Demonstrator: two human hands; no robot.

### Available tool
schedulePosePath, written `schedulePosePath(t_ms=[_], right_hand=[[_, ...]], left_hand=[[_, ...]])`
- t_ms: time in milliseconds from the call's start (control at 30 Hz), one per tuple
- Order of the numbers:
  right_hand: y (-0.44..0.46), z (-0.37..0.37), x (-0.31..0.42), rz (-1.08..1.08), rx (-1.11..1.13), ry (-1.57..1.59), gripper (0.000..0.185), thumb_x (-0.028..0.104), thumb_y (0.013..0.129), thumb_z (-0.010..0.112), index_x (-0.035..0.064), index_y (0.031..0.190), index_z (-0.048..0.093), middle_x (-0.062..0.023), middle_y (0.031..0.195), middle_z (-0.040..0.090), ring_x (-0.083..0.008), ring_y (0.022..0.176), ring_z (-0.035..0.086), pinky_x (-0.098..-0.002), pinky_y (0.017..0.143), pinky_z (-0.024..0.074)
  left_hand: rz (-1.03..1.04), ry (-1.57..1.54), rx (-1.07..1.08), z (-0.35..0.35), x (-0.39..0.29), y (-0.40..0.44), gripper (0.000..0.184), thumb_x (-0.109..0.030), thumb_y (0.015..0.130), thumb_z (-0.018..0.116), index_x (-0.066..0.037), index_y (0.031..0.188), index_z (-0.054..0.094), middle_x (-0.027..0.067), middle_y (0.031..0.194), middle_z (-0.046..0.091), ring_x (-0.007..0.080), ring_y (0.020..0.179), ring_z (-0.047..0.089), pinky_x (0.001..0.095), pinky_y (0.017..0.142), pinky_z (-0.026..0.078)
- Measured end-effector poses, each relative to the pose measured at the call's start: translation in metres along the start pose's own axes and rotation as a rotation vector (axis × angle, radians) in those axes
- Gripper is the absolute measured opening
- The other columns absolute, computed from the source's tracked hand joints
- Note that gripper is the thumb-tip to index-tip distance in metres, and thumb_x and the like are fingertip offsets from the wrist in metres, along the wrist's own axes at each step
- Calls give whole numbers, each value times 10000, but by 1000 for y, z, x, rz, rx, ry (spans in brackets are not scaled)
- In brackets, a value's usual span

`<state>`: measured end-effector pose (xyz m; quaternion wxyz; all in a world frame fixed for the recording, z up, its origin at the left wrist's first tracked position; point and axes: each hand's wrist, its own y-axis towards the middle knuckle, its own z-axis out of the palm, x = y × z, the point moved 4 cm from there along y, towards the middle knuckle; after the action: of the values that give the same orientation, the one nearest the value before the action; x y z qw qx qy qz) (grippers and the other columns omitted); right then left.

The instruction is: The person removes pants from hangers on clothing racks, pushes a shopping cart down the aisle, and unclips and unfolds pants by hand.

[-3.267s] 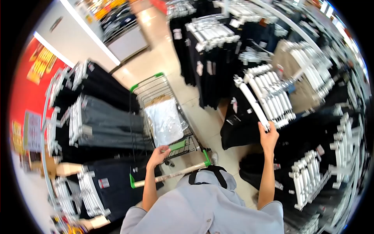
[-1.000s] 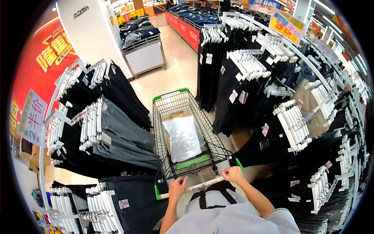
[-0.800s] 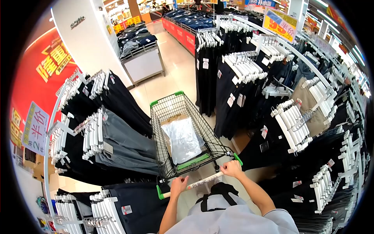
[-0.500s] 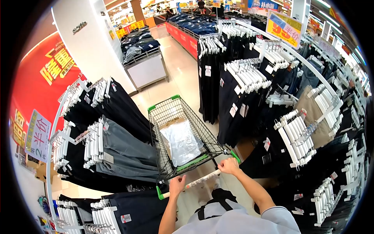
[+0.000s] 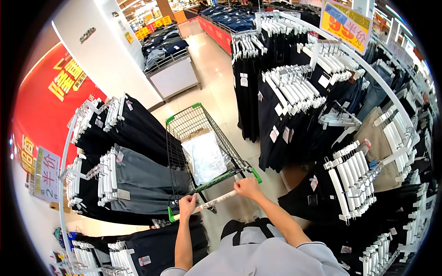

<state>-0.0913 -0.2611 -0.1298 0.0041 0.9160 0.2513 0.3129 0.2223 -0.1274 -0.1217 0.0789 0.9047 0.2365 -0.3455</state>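
Both of my hands grip the pale handle [image 5: 216, 202] of a shopping cart [image 5: 195, 106] with green corners. My left hand [image 5: 187, 205] is closed round the handle near its left end. Toward the right end, my right hand [image 5: 247, 187] is wrapped round the same handle. In the cart's wire basket, a silvery plastic-wrapped package [image 5: 206, 158] lies on brown cardboard. The underside of each hand's fingers is hidden.
Racks of dark trousers [image 5: 281, 131] on white hangers stand to the right, with beige trousers [image 5: 375, 142] among them. Grey trousers [image 5: 145, 172] hang close to the cart's left side. Ahead are a white pillar [image 5: 101, 50], a clothes bin [image 5: 172, 76] and a tiled aisle [image 5: 212, 73].
My right hand has left the white hangers on the right, and both hands have come onto the cart handle. Lately the cart and hands have shifted left in view.
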Motion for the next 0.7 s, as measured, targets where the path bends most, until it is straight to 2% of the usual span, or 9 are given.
schedulePosePath(t_ms=[100,167,267,400,500,567,600,633,700], right_hand=[[17,4,7,-10,-8,23,359,384,871,622,101,677,728,-140,629,673,-348,581,672,-482,572,529],[28,9,10,-38,-17,19,382,383,879,619,85,659,715,-136,625,672,-351,570,668,-484,561,532],[42,21,11,-44,-25,12,386,362,890,616,71,652,704,-141,622,666,-358,561,661,-486,555,536],[54,27,17,-25,-17,26,382,345,896,620,64,650,701,-147,622,663,-364,550,654,-489,551,539],[68,29,17,-35,21,32,361,341,897,634,68,672,705,-148,641,671,-361,574,663,-490,568,540],[74,26,15,-58,100,202,329,337,894,658,59,726,705,-150,688,688,-360,636,678,-475,601,541],[82,23,12,0,183,347,254,291,887,691,46,825,715,-142,754,710,-331,703,699,-421,647,547],[94,10,11,6,178,329,254,291,887,691,46,825,715,-142,754,710,-331,703,699,-421,647,547],[130,-29,2,86,85,597,210,245,887,706,36,899,722,-130,806,723,-270,716,705,-365,675,547]], left_hand=[[-6,10,-7,-8,1,19,482,-338,926,712,66,682,619,180,554,571,254,476,554,411,544,439],[12,58,-17,-8,6,30,473,-332,942,708,66,695,643,150,554,603,209,475,579,377,520,454],[-189,-253,-7,2,-3,41,441,-310,963,709,45,705,670,53,564,633,102,502,597,288,478,469],[-85,-301,55,38,-17,61,416,-269,957,721,28,673,656,23,549,609,67,503,533,266,482,409],[-46,-374,132,66,-41,80,379,-271,949,734,30,726,678,29,576,626,68,510,546,265,484,426],[-42,-451,223,79,-65,87,363,-283,948,737,22,756,694,24,597,638,66,512,542,270,485,435],[-42,-434,270,88,-72,91,371,-305,937,745,18,759,704,35,597,642,74,516,550,280,491,441],[-37,-412,323,96,-74,94,380,-327,926,753,14,762,713,46,598,647,83,519,557,289,496,447],[118,-258,363,104,-83,98,392,-377,885,776,-3,775,740,81,608,658,120,525,589,308,516,465]])
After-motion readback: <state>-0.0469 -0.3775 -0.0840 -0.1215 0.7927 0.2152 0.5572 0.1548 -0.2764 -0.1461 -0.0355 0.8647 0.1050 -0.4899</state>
